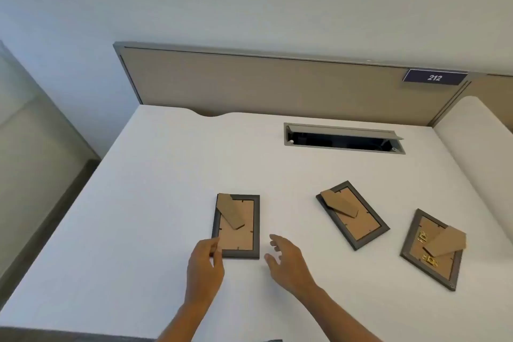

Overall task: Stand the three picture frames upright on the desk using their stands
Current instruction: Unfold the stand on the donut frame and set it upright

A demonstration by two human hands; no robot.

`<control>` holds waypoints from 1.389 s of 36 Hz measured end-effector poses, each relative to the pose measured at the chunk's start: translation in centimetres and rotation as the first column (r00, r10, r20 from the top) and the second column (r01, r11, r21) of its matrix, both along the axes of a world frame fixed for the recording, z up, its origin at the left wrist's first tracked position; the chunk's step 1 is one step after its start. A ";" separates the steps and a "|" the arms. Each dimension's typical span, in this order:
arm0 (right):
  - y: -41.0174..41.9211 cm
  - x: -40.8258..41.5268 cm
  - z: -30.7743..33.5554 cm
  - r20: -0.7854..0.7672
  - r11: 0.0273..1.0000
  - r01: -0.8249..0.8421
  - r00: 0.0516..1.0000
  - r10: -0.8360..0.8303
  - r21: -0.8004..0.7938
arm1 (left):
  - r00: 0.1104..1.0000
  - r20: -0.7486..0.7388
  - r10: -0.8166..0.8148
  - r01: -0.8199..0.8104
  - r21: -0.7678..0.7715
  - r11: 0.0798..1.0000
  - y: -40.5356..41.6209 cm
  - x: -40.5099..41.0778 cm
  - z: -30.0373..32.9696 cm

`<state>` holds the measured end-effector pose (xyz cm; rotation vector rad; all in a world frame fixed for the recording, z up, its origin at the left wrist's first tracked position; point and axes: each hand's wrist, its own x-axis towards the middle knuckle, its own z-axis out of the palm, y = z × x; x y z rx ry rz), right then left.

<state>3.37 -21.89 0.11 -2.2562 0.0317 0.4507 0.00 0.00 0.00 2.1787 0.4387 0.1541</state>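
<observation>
Three picture frames face-down on bench [155,175]: left frame [236,226], fingers of left hand [205,261] pinching its corner; middle frame [352,215]; right frame [433,248]. Right hand [286,261] spread, empty.

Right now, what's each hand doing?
Left hand: grips the near-left corner of the left frame.
Right hand: open, holding nothing, beside that frame.

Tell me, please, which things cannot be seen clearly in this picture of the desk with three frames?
- Fronts of the left frame, middle frame and right frame: hidden in the head view, all lie face down.
- Left hand fingertips: hidden by the hand itself at the left frame's corner; grip unclear.
- Inside the cable slot: too dark.
- Gold clips on the right frame: too small, partly under its stand.
- Both forearms: cut off by the bottom edge.
</observation>
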 end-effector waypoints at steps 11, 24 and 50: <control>4.6 0.5 -0.3 -0.123 0.998 0.050 0.991 -0.055 -0.043 | 0.943 -0.332 -0.028 0.054 0.071 0.996 -0.2 1.6 -0.8; 6.3 1.0 -0.9 -0.150 0.949 0.302 0.946 -0.287 0.092 | 0.902 -0.416 0.111 -0.163 -0.090 0.982 -1.5 3.9 1.0; 4.2 6.0 4.8 0.609 0.996 0.053 0.788 -0.085 0.070 | 0.976 0.190 -0.105 0.147 -0.219 0.965 2.0 8.3 7.4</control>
